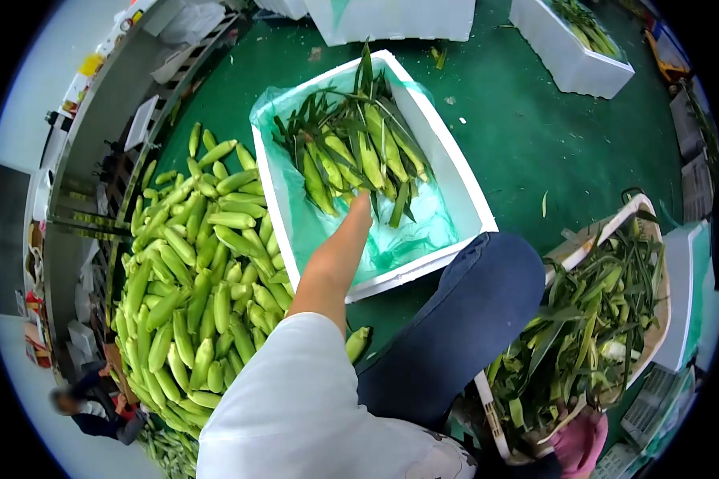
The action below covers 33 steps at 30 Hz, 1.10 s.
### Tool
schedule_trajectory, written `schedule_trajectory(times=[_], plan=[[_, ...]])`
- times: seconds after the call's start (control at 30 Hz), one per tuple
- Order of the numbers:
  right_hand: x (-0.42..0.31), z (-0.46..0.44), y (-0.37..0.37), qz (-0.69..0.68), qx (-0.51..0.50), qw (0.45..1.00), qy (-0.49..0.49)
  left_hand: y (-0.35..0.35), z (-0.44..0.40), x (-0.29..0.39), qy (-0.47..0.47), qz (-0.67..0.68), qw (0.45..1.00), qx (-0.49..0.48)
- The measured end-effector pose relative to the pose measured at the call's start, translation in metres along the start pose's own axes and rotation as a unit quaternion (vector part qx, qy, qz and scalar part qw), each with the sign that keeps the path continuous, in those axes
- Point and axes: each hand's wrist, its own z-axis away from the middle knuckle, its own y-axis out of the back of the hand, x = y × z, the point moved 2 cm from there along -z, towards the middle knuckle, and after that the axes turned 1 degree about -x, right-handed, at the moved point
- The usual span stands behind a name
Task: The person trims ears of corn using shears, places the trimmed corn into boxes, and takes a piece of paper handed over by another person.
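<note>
Nearest is the person's white sleeve, and beside it a knee in navy trousers, close to the near edge of a white foam box. One loose ear of corn lies on the floor between the sleeve and the knee. The bare arm, which I judge to be the left one, reaches over this edge. The left hand is at the near ends of the husked-in corn ears inside the box; its fingers are hidden, so I cannot tell whether they grip or are spread. The right hand I cannot find with certainty.

The ears lie side by side, their long leaves mostly toward the far side, on a green plastic liner. For good work, I think each ear should be held by its firm body, not by the loose leaves, which may tear. Keeping the ears parallel would save room, and a light touch would avoid dragging the thin liner.

To the left spreads a big pile of green corn ears, with the long leaves mostly absent. To the right, a pale basket is filled with leaves and husks. Farther, on the green floor, stands another foam box with leafy green contents.
</note>
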Motion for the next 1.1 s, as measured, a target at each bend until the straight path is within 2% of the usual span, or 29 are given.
schedule_trajectory(times=[0.07,0.1,0.13,0.2,0.3,0.33,0.4,0.43,0.5,0.53,0.6,0.63,0.67,0.7,0.77,0.8,0.87,0.9,0.93,0.97,1.0,1.03,1.07,1.1], plan=[[-0.011,0.005,0.007,-0.018,0.058,0.997,0.052,-0.025,-0.010,-0.001,-0.012,0.049,0.999,-0.010],[-0.017,0.006,0.007,0.009,0.050,0.992,0.115,-0.037,-0.011,0.004,-0.019,0.070,0.997,-0.015],[-0.016,0.004,-0.020,0.009,0.083,0.982,0.168,-0.049,-0.006,0.012,0.000,0.166,0.986,-0.021],[-0.018,-0.002,-0.026,0.002,0.136,0.976,0.168,-0.074,-0.001,0.023,0.038,0.354,0.934,-0.034],[-0.010,-0.014,-0.010,-0.015,0.105,0.988,0.115,-0.090,0.001,0.021,-0.021,0.403,0.914,-0.040],[-0.008,-0.018,-0.006,-0.052,0.089,0.990,0.095,-0.092,0.008,0.021,-0.006,0.430,0.901,-0.053],[-0.004,-0.023,-0.017,-0.010,0.156,0.982,0.106,-0.087,0.034,0.025,0.019,0.482,0.873,-0.079],[-0.002,-0.028,-0.025,-0.020,0.132,0.984,0.121,-0.082,0.053,0.029,0.029,0.486,0.870,-0.076],[0.005,-0.034,-0.017,-0.042,0.072,0.987,0.136,-0.062,0.087,0.034,0.079,0.485,0.855,-0.164],[0.008,-0.037,-0.004,-0.053,0.041,0.987,0.146,-0.050,0.130,0.048,0.095,0.485,0.849,-0.186],[0.009,-0.040,0.000,-0.034,0.017,0.990,0.138,-0.022,0.158,0.051,0.138,0.515,0.772,-0.348],[0.009,-0.041,0.003,-0.031,-0.004,0.989,0.142,-0.011,0.202,0.062,0.115,0.470,0.815,-0.319],[0.008,-0.043,0.005,-0.027,-0.025,0.989,0.146,0.002,0.240,0.069,0.119,0.446,0.828,-0.317],[0.007,-0.039,-0.003,-0.045,0.000,0.987,0.154,0.012,0.286,0.080,0.086,0.424,0.841,-0.324],[0.003,-0.029,-0.007,-0.023,-0.026,0.982,0.186,0.031,0.363,0.094,0.000,0.345,0.864,-0.366],[0.001,-0.023,-0.007,-0.015,-0.039,0.978,0.205,0.038,0.392,0.099,-0.109,0.224,0.881,-0.402],[0.000,-0.012,-0.004,0.023,-0.065,0.964,0.256,0.025,0.474,0.136,-0.165,0.217,0.806,-0.526],[0.002,-0.009,0.001,0.047,-0.071,0.956,0.281,0.013,0.470,0.151,-0.171,0.225,0.785,-0.551],[0.002,-0.004,0.005,0.069,-0.073,0.947,0.305,-0.002,0.471,0.169,-0.158,0.224,0.803,-0.530],[0.005,0.007,-0.002,0.062,-0.035,0.947,0.314,-0.021,0.481,0.178,-0.165,0.169,0.775,-0.587],[0.006,0.012,0.001,0.113,-0.037,0.942,0.315,-0.045,0.495,0.183,-0.164,0.107,0.739,-0.645],[0.006,0.018,0.000,0.137,-0.022,0.933,0.331,-0.072,0.518,0.175,-0.130,0.063,0.725,-0.673],[0.007,0.030,-0.002,0.160,0.002,0.926,0.341,-0.097,0.546,0.156,-0.080,0.048,0.736,-0.670],[0.004,0.045,-0.006,0.232,0.026,0.911,0.339,-0.119,0.570,0.129,-0.060,-0.007,0.725,-0.686]])
